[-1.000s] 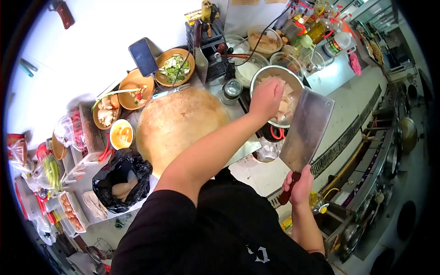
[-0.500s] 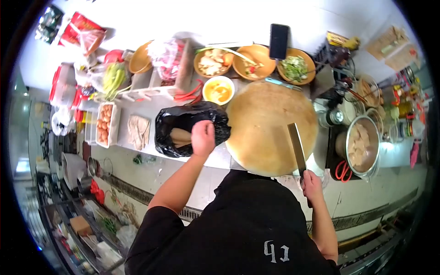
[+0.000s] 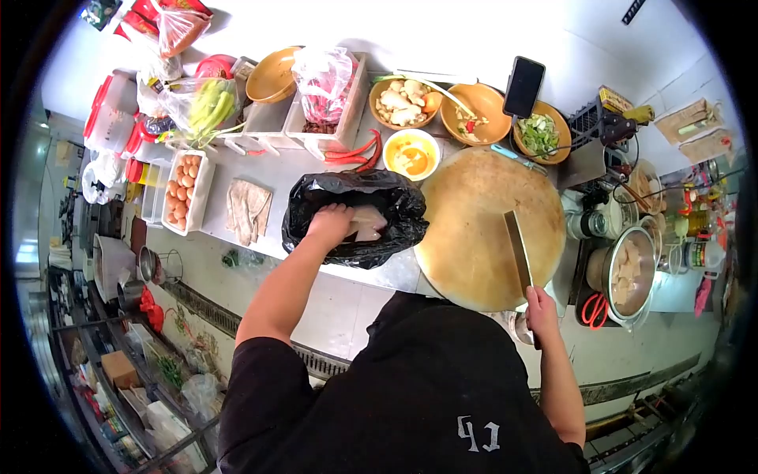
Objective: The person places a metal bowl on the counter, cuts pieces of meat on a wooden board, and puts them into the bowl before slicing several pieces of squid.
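Right hand nearest, clenched round cleaver, blade pointing away over round board. Farther out, left hand inside black bag; can't tell if gripping. Pale meat in bag, just right of left hand, the nearer one; long axis roughly sideways.

Bag: thin plastic, glossy, crinkled. Meat: smooth, moist-looking. Cleaver: metal blade, dull sheen. Chopping board: wood, matt, mottled surface. Bowl: smooth, shiny metal. Rag: cloth, matt, rumpled. Desk: metal-looking, smooth, satin. Phone: smooth, glossy screen.
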The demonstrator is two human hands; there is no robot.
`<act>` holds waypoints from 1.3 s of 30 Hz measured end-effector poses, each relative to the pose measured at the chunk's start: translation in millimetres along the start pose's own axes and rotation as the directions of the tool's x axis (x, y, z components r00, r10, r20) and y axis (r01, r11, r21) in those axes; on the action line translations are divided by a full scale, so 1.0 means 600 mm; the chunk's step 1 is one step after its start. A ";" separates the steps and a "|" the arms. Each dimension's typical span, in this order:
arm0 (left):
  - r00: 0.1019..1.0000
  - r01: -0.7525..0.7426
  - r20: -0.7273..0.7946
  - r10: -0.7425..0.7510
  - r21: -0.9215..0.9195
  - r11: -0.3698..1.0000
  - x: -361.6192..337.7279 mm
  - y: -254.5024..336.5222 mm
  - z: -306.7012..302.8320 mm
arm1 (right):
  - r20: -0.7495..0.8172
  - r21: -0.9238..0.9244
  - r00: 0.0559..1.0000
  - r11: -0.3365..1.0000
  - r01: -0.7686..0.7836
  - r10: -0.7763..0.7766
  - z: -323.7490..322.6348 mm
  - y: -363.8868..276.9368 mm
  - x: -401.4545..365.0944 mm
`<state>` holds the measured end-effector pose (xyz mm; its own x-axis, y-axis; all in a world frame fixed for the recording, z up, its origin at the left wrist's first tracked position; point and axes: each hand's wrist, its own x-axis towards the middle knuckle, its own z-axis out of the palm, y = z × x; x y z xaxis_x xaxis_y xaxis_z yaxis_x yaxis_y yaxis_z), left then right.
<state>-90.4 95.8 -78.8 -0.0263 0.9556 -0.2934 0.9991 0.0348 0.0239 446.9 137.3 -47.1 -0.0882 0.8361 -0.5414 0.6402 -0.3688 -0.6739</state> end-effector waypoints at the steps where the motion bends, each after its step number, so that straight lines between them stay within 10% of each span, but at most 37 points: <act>1: 1.000 0.002 -0.024 -0.001 0.045 0.999 0.001 -0.001 -0.008 | 0.005 0.006 1.000 1.000 -0.006 0.006 0.001 -0.008 -0.003; 12: 0.908 -0.190 -0.388 0.156 -0.052 0.980 0.000 0.034 -0.067 | -0.008 0.025 1.000 1.000 -0.002 0.002 0.014 -0.024 -0.013; 25: 0.812 -0.568 0.132 0.568 -0.042 0.822 0.170 0.409 -0.129 | -0.019 0.345 0.988 0.929 -0.136 0.152 -0.018 0.002 -0.049; 30: 0.661 -0.743 0.182 0.728 0.030 0.668 0.199 0.524 -0.024 | 0.066 0.649 0.917 0.681 -0.339 0.394 -0.048 0.052 -0.105; 32: 0.701 -0.702 -0.160 0.695 0.012 0.712 0.181 0.536 -0.003 | 0.129 0.748 0.867 0.526 -0.404 0.481 -0.053 0.073 -0.124; 35: 0.648 -0.746 -0.193 0.737 0.032 0.665 0.163 0.555 -0.016 | 0.278 0.865 0.856 0.275 -0.420 0.436 -0.050 0.113 -0.144; 39: 0.581 -0.795 -0.259 0.771 0.021 0.606 0.162 0.582 0.004 | 0.099 0.739 0.899 0.574 -0.354 0.427 -0.007 0.165 -0.139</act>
<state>255.9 200.0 -101.2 0.7469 0.6581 0.0954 0.6272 -0.7448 0.2277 521.0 32.7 -66.8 0.1182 0.5539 -0.8242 -0.1650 -0.8075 -0.5663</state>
